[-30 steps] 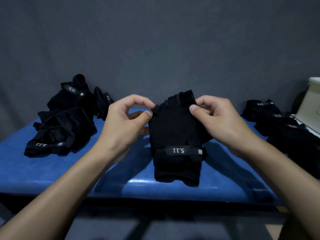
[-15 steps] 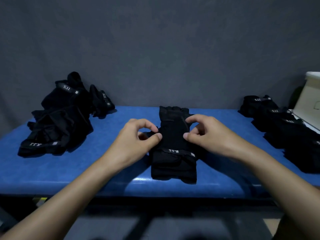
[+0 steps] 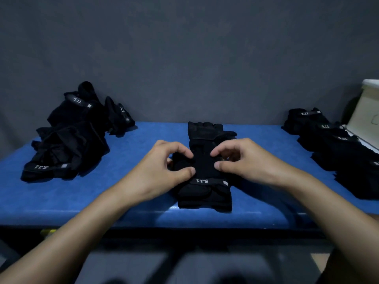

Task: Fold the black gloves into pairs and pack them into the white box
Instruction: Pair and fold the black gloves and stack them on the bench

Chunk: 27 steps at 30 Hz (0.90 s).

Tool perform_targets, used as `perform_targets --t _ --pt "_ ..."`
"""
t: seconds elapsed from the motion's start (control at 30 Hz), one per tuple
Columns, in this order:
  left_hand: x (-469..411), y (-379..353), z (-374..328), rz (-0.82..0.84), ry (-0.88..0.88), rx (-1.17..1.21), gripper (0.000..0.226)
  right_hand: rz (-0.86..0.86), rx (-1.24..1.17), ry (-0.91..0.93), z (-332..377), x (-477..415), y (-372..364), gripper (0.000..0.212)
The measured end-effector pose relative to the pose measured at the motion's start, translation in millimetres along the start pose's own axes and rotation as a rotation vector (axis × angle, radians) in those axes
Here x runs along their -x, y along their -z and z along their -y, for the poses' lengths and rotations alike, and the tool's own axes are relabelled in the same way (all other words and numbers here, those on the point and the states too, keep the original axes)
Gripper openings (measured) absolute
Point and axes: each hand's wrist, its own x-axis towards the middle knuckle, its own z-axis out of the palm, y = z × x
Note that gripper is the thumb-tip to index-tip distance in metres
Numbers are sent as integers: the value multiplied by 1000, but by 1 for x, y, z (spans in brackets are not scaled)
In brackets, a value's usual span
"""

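Both forearms reach in from the lower corners and meet over the middle of the blue table [image 3: 123, 197], wrists low and knuckles up. The left hand [image 3: 164, 169] is curled, its thumb and forefinger bent toward each other and closed on the left edge of the centre gloves [image 3: 205, 195]. The other fingers are tucked behind, and how they lie cannot be told. The right hand [image 3: 244, 160] mirrors it, with the thumb stretched inward along the cloth and the forefinger hooked down from above, pinching the right edge. Only a narrow band of black fabric separates the two thumb tips.

The centre gloves lie flat on the table directly under and between the hands. Their open finger ends extend beyond the knuckles toward the grey wall [image 3: 184, 58], and their cuffs lie on the near side of the thumbs. A wrist strap [image 3: 207, 182] printed "5.11" crosses them just below the left thumb, reading upside down.

Well out to the left of the left hand sits a loose pile [image 3: 67, 144] of black gloves, heaped untidily. Well out to the right of the right hand, the folded gloves [image 3: 338, 148] lie in a row that runs back from the near edge. Past them, at the frame's edge, stands the white box [image 3: 367, 111], only partly in view, so its inside cannot be seen.
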Motion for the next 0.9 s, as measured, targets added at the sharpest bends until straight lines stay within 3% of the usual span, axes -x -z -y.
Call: perform_targets --t 0.07,0.13,0.27,0.43,0.67,0.83,0.9 --pt "0 -1 3 -57 -33 -48 9 -35 48 -11 -2 2 5 19" --pt "2 -1 3 -98 -180 -142 15 -97 18 -24 -2 7 16 13" --pt "12 1 0 76 -435 -304 37 -12 49 -61 -4 21 30 9" --pt "14 -7 4 174 -439 -496 51 -4 217 -80 -10 23 18 10" --pt "16 -8 4 139 -482 -396 42 -114 177 20 -9 24 15 9" --pt "18 -9 4 142 -488 -312 38 -13 332 -72 -17 21 15 8" --pt "17 -10 3 87 -473 -249 38 -46 315 -34 -19 19 13 6"
